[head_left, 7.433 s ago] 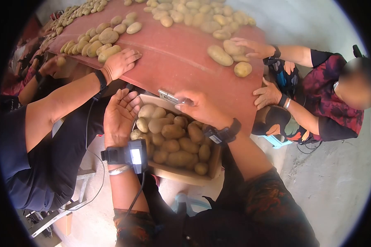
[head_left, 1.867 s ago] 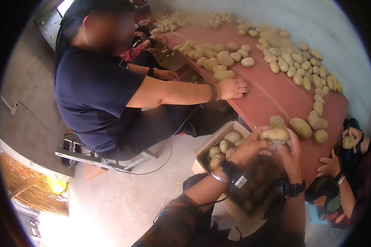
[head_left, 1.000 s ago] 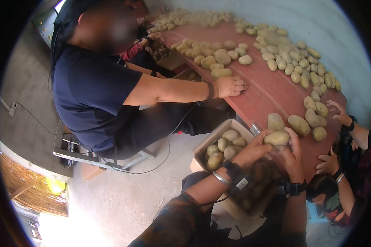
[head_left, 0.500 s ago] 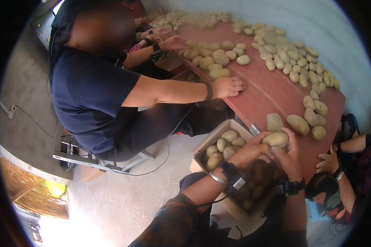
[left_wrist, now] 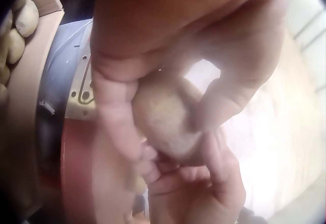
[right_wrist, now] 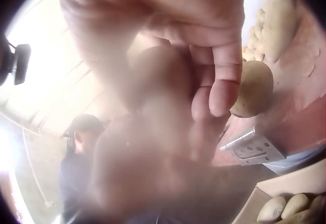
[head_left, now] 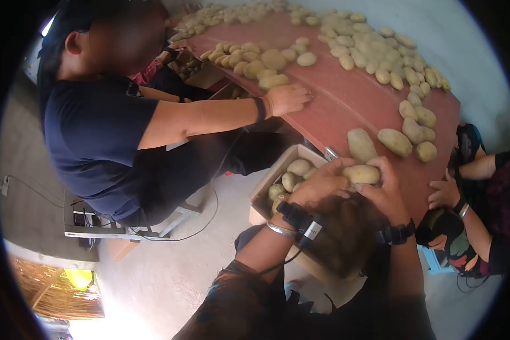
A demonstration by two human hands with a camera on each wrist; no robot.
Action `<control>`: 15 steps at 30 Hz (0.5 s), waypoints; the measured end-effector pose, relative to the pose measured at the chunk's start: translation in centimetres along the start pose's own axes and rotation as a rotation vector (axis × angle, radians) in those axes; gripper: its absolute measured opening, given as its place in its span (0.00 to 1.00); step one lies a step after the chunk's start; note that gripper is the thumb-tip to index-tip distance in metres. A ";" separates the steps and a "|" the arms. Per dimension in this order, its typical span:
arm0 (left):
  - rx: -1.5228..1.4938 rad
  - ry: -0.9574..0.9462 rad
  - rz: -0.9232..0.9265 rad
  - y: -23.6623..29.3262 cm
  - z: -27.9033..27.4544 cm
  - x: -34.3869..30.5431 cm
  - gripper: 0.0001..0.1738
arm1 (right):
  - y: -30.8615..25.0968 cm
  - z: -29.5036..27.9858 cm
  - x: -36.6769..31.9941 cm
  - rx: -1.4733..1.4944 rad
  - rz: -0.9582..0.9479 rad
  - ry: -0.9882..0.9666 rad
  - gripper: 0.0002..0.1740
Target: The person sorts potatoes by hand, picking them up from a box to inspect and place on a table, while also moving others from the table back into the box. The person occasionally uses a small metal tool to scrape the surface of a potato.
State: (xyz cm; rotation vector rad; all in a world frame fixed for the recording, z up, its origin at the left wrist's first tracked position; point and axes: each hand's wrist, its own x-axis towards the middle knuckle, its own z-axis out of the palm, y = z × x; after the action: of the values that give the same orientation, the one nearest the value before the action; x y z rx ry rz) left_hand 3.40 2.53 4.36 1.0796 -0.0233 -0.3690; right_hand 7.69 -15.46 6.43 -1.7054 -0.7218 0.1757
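Observation:
One yellow-brown potato [head_left: 361, 174] is between my two hands, above the near edge of the table. My left hand [head_left: 320, 184] holds its left end, and my right hand [head_left: 388, 192] grips the other end with fingers and thumb. In the left wrist view the potato [left_wrist: 168, 117] shows its broad side, with fingers of both hands around it. Under my hands stands a cardboard box [head_left: 260, 195] filled with potatoes, partly hidden by my wrists. A larger potato [head_left: 361, 145] lies on the table just beyond my fingers.
The red table [head_left: 340, 107] carries a big potato heap [head_left: 351, 48] at the back and a smaller group [head_left: 249, 59] at the left. A metal bracket [head_left: 330, 153] sits at its edge. A seated person [head_left: 96, 136] leans in from the left; another person's hand [head_left: 445, 192] rests at the right edge.
Earlier my hands were apart over the box; more recently both hold the potato. The head view has swung left since the oldest frame. The left neighbour's raised far hand has dropped back.

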 end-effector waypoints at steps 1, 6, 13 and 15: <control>-0.005 -0.006 0.050 -1.3 -1.1 0.4 0.29 | 0.2 -0.2 0.0 -0.032 0.020 -0.012 0.23; 0.155 0.411 -0.015 0.5 -1.2 -0.3 0.19 | -0.7 0.0 -1.0 -0.301 0.105 -0.210 0.22; 0.038 0.391 0.023 0.1 -1.2 -0.1 0.15 | 0.6 0.4 -0.5 -0.340 0.157 -0.299 0.16; 0.021 0.403 0.013 -0.2 -1.0 0.2 0.15 | 1.3 -0.1 -0.2 -0.292 0.077 -0.187 0.12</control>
State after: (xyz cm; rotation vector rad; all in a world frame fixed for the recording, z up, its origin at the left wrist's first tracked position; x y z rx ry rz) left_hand 3.71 3.30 3.71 1.1578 0.3243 -0.1346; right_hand 8.09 -15.80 5.19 -2.0156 -0.8525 0.2981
